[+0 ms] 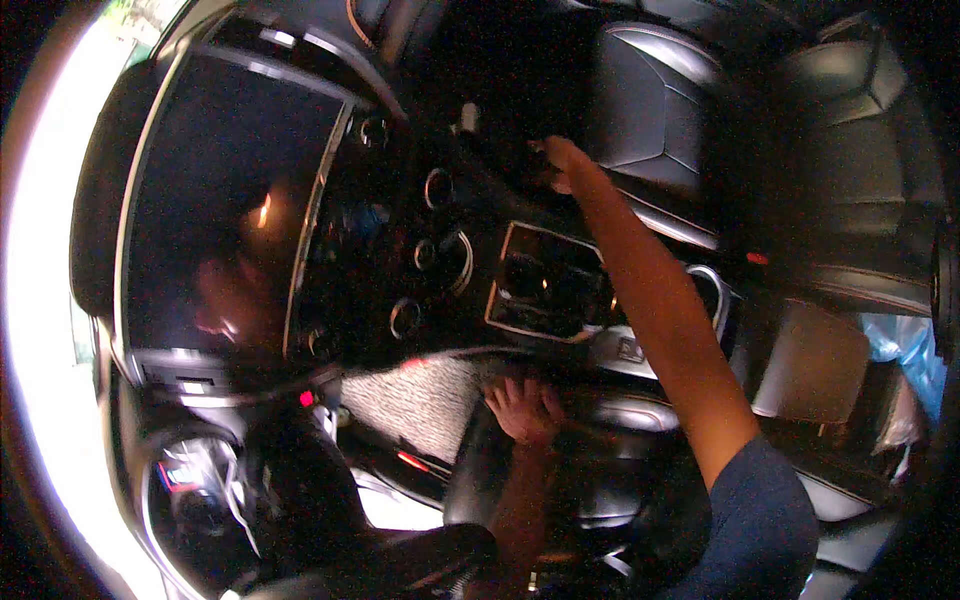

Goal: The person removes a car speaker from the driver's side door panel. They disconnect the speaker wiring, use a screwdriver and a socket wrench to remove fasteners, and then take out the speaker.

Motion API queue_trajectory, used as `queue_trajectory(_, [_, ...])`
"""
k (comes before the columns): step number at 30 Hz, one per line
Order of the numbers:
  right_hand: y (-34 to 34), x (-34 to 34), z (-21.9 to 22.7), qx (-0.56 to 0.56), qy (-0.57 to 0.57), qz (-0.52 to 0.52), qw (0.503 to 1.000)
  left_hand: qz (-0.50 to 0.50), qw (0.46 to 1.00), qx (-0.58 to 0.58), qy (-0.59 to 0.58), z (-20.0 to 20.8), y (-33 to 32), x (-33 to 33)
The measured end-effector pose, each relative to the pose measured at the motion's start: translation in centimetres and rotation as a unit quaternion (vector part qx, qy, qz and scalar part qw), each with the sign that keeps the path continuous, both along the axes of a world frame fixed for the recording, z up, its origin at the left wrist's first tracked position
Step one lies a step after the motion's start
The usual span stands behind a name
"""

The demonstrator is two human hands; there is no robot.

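Observation:
Inside a car, my right arm reaches across the centre console [545, 328] toward the far side. At its end my right hand [562, 165] is low in the shadow beside the far black leather seat [650, 110]. Its fingers look curled, and whatever they hold is lost in the dark. On the near side my left hand [524, 412] lies with fingers spread on the front edge of the near black seat [475, 470]. It appears to hold nothing. A pale carpeted floor [415, 405] shows beyond its fingertips.
A large dark screen [220, 190] with reflections fills the left. Round metal-rimmed controls [405, 318] line the dashboard beside it. Behind the front seats is a black rear seat [850, 190], with blue plastic [915, 365] farther right. A small pale object [468, 118] stands near the far footwell.

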State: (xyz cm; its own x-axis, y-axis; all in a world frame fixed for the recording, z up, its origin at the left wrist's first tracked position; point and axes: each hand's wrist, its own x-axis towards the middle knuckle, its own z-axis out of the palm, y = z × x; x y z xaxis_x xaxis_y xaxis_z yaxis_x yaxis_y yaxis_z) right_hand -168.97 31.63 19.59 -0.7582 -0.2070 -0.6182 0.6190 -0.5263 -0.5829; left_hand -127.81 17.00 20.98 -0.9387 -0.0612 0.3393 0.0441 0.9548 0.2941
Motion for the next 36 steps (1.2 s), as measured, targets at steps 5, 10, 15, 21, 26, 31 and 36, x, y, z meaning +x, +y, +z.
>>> queue_trajectory(5, [4.6, 13.6, 12.8, -0.078, 0.272, -0.067, 0.957, -0.014, 1.000, 0.011, 0.002, 0.8, 0.2, -0.5])
queue_trajectory(10, [8.9, 36.5, 18.5, -0.255, 0.400, -0.171, 0.863, -0.019, 0.996, -0.003, -0.082, 0.1, -0.4, 0.2])
queue_trajectory(15, [5.4, 54.3, 14.0, -0.226, 0.350, -0.264, 0.870, -0.120, 0.985, 0.112, 0.046, -0.9, 0.0, -0.5])
queue_trajectory(21, [-1.1, 67.5, 9.3, 0.001, 0.188, -0.197, 0.962, -0.124, 0.901, 0.415, 0.010, 4.6, -1.2, 11.5])
queue_trajectory(26, [-4.9, 76.8, 7.1, 0.214, 0.139, -0.178, 0.950, -0.052, 0.840, 0.540, -0.021, 8.1, -7.2, 41.2])
queue_trajectory(31, [-9.4, 86.7, 4.5, 0.262, 0.178, -0.200, 0.927, 0.190, 0.724, 0.546, -0.377, 0.8, -18.7, 69.4])
queue_trajectory(36, [-12.6, 95.8, 4.6, 0.337, 0.201, -0.163, 0.906, 0.206, 0.802, 0.298, -0.475, -1.8, -32.9, 90.3])
